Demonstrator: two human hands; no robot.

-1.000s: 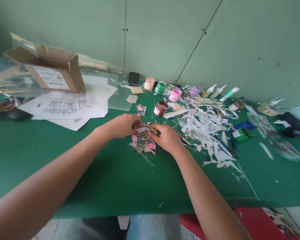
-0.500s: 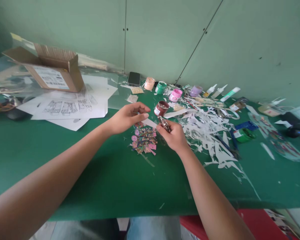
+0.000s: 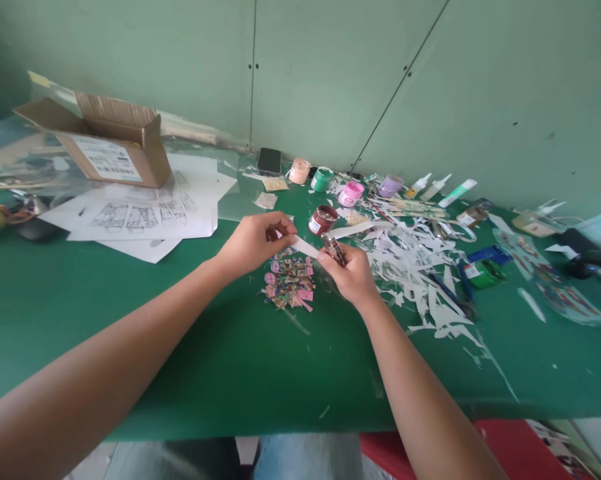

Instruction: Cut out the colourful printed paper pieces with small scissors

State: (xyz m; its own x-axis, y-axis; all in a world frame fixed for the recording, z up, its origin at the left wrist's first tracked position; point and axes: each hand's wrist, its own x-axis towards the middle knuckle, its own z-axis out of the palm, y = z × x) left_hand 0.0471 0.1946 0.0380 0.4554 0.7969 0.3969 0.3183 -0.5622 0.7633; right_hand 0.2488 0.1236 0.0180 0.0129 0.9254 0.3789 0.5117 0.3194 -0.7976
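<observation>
Between my hands a narrow white paper strip (image 3: 305, 248) is stretched at a slight slant. My left hand (image 3: 255, 243) pinches its left end between thumb and fingers. The other end sits under the thumb of my right hand (image 3: 349, 272), whose fingers also hold a small shiny metal tool (image 3: 333, 249); its exact kind is unclear. Just below the strip lies a row of small colourful patterned cutouts (image 3: 289, 283), with pink parts, partly covered by my left hand. Behind the hands stands an open jar of dark red paint (image 3: 323, 219).
White paper scraps (image 3: 415, 267) spread over the right of the green table (image 3: 220, 373). Paint jars, including a pink one (image 3: 351, 194), and glue bottles line the back. To the left, an open cardboard box (image 3: 125, 150) stands by printed sheets (image 3: 135, 220).
My left fingers have closed down onto the strip's left end; before, they were raised and more spread. My right hand keeps the metal tool and strip, nearly in place.
</observation>
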